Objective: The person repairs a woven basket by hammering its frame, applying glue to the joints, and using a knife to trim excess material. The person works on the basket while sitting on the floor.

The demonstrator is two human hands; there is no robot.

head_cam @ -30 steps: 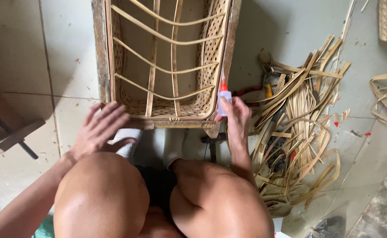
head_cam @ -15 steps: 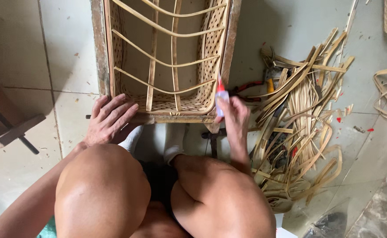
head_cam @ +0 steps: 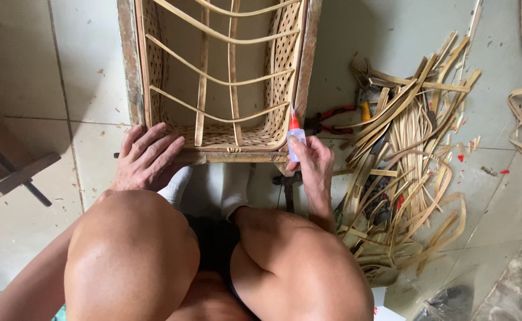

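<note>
Pale grey floor tiles [head_cam: 46,59] with little specks and chips all over, that's the work surface, and the person is squatting on it, knees taking up the bottom of the view. Right in front sits a rectangular woven bamboo basket frame with a wooden rim [head_cam: 225,77], open side up, curved slats crossing inside. Left hand [head_cam: 145,157] lies flat, fingers spread, on the near left corner of the rim, not gripping anything. Right hand [head_cam: 313,163] is closed around a small glue bottle with a red pointed cap [head_cam: 295,135], tip up against the near right corner of the frame. Just beside that hand there's a messy pile of loose bamboo strips [head_cam: 409,154] with red-handled pliers [head_cam: 332,116] poking out, so the right side is crowded. Left side has bare tile until a dark wooden plank [head_cam: 11,172] at the edge.
</note>
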